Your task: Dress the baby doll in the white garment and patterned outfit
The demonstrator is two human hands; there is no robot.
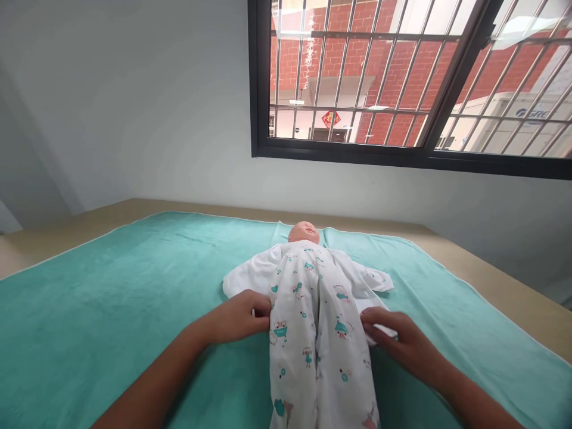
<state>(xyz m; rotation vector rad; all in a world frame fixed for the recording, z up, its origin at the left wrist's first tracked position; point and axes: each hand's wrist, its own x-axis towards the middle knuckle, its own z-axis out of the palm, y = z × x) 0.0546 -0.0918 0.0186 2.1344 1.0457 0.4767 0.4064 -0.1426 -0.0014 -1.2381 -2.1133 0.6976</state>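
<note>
A baby doll (pixel 304 232) lies on the green cloth with its head toward the wall; clothing hides its body. Over it is spread a white printed baby romper (pixel 297 322), its long legs running toward me and a fold down the middle. White sleeves reach out on both sides, and a plain white piece of fabric shows at the right. My left hand (pixel 243 316) pinches the romper's left edge at about waist height. On the opposite edge, my right hand (pixel 397 333) has thumb and fingers closed on the romper's side.
A green cloth (pixel 134 298) covers most of the light wooden tabletop (pixel 500 280), whose border shows along the back and sides. Behind it stands a pale wall (pixel 134 107) with a dark-framed, barred window (pixel 339 146).
</note>
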